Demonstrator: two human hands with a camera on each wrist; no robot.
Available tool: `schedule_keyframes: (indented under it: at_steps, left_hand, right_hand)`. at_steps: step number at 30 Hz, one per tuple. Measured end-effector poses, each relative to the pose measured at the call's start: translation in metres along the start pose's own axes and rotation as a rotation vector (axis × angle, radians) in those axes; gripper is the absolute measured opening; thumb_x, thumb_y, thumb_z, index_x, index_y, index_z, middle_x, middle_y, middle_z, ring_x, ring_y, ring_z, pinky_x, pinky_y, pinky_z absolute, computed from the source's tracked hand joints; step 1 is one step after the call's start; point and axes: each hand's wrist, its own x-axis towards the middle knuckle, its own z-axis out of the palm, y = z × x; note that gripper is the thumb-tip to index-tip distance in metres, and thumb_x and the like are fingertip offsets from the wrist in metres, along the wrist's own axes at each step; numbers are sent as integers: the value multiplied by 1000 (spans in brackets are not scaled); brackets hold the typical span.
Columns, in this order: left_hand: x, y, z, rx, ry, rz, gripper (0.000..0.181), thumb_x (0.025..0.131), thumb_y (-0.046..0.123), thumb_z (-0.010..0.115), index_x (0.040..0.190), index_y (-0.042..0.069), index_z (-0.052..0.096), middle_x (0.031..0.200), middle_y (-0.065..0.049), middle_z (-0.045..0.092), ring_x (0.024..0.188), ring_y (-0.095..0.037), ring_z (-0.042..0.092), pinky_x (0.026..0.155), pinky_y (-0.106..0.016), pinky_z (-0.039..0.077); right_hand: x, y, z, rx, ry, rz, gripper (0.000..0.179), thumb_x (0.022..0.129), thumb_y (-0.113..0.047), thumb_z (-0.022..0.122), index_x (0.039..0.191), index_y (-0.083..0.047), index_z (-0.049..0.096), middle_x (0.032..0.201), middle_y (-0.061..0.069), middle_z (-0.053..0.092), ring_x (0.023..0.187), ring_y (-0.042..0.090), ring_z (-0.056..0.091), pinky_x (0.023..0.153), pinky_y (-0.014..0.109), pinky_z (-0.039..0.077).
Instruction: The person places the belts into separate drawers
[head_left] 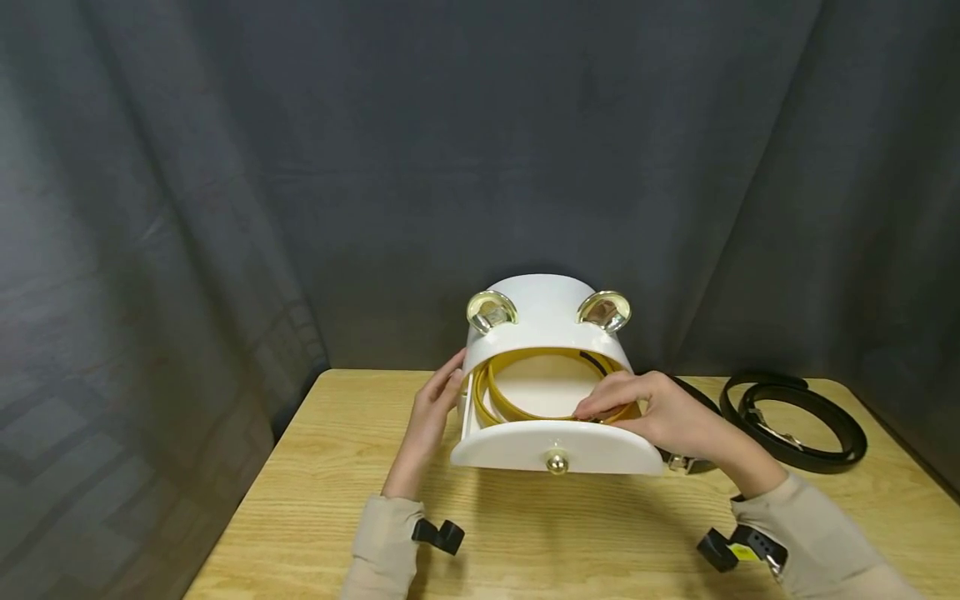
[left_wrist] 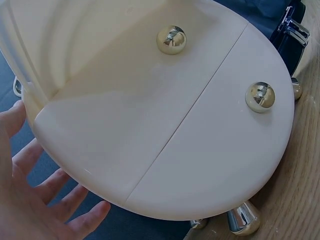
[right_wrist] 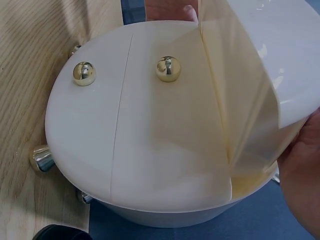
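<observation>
A white rounded drawer box (head_left: pixel 546 308) with gold ear-like discs stands on the table, its top drawer (head_left: pixel 517 446) pulled out. Inside the drawer lies a coiled yellow belt (head_left: pixel 486 398). My right hand (head_left: pixel 667 417) reaches over the drawer's right side, pinching the belt near its buckle end; the fingertips are partly hidden by the drawer front. Against the box's left side rests my left hand (head_left: pixel 435 408). In the left wrist view its fingers (left_wrist: pixel 55 185) are spread along the box's edge. Two lower drawers with round gold knobs (right_wrist: pixel 168 69) are closed.
On the right of the table (head_left: pixel 300 500) lies a coiled black belt (head_left: pixel 825 461). Another black belt, with a silver buckle (head_left: pixel 678 462), is partly hidden behind my right hand. A dark grey curtain (head_left: pixel 420 167) hangs behind the table. Short gold feet (left_wrist: pixel 244 218) hold up the box.
</observation>
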Motion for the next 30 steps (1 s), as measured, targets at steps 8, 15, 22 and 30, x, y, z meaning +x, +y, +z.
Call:
schedule_keyframes:
  at_steps: [8, 15, 22, 30]
  left_hand:
    - [-1, 1, -1, -5, -4, 2, 43, 106, 23, 47, 147, 9, 49, 149, -10, 48, 135, -27, 45, 104, -46, 43]
    - [0, 2, 0, 3, 0, 14, 44, 106, 23, 47, 147, 9, 49, 148, -11, 48, 134, -27, 45, 104, -47, 43]
    - [0, 1, 3, -16, -4, 2, 44, 106, 23, 48, 147, 9, 49, 148, -12, 48, 134, -29, 45, 105, -54, 41]
    - [-2, 3, 5, -4, -7, 9, 44, 106, 25, 48, 147, 10, 49, 148, -10, 48, 134, -27, 45, 104, -47, 43]
  right_hand:
    - [1, 0, 2, -46, -6, -54, 34, 81, 3, 77, 113, -8, 76, 108, 4, 74, 101, 16, 62, 83, 27, 51]
    - [2, -1, -2, -72, -30, -20, 33, 80, -2, 80, 111, -10, 77, 107, 3, 74, 99, 16, 62, 81, 28, 52]
    - [0, -5, -7, -76, -55, 41, 30, 84, -5, 78, 113, -11, 77, 108, 0, 73, 98, 14, 63, 76, 30, 56]
    - [-5, -9, -13, -64, -26, 8, 35, 84, 5, 74, 117, -7, 73, 111, 5, 71, 101, 14, 64, 73, 29, 57]
